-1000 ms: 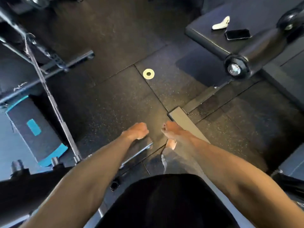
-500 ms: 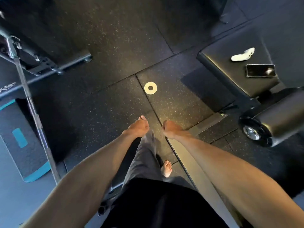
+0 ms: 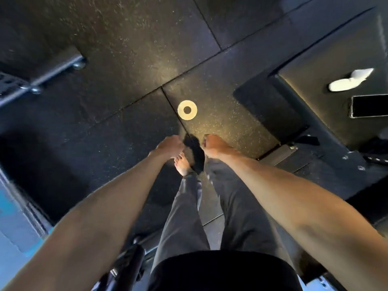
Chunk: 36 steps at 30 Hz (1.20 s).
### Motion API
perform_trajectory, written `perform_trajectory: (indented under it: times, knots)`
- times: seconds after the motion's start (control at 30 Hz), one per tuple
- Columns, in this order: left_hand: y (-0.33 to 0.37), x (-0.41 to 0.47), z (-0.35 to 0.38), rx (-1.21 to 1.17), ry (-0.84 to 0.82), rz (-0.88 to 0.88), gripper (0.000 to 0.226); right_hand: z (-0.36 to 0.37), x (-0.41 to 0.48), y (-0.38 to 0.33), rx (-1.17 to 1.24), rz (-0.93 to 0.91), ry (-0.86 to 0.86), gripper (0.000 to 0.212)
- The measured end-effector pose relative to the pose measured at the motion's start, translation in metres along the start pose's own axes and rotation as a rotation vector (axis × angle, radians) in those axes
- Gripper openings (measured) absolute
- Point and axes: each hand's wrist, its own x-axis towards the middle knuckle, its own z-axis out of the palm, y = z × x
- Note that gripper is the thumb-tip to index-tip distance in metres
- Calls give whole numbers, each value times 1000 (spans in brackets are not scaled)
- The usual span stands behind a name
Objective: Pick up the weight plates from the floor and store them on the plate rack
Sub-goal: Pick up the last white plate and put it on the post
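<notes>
The weight plate [image 3: 187,110], a small pale ring, lies flat on the black rubber floor [image 3: 126,38] with its centre hole facing straight up. Being round, it has no long axis to speak of and points no particular way. It sits in a patch of light, just to the right of a seam between two floor mats. It lies apart from both hands, a little further out along the floor and roughly in line with the gap between them. The person leans over with both bare arms stretched forward. The left hand [image 3: 169,147] and the right hand [image 3: 214,145] are side by side with knuckles up, and each grip is closed into a fist with fingers curled under. I can see nothing held in either one. Neither hand touches the plate. Under the gap between the hands there is a dark blurred patch I cannot make out, and beside it a bare foot [image 3: 182,165] below a grey trouser leg [image 3: 184,213]. Off to the right stands a dark padded surface [image 3: 315,66] with a white object [image 3: 350,79] and a phone [image 3: 369,106] lying on it, the phone nearer the person. At the upper left a metal frame bar [image 3: 48,75] crosses the floor.
</notes>
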Motion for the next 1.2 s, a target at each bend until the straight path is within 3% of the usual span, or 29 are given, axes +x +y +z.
perform_trajectory:
  times: [0.17,0.33,0.5,0.73,1.0,1.2]
  knots:
    - [4,91,-11,-73,-32,-28,30,-8,103,15,-14,6,-39,26]
    - [-16,214,12,-164,38,-168,27,9,220,43,-32,66,-26,27]
    - [-33,332,47,-290,98,-284,29,44,338,77,-41,105,6,11]
    - [-52,462,88,-379,211,-386,64,85,456,96,89,150,140,37]
    - [-72,539,127,-375,373,-475,73,133,527,118,13,176,236,58]
    - [-80,539,129,-363,434,-430,59,138,531,106,-55,137,256,59]
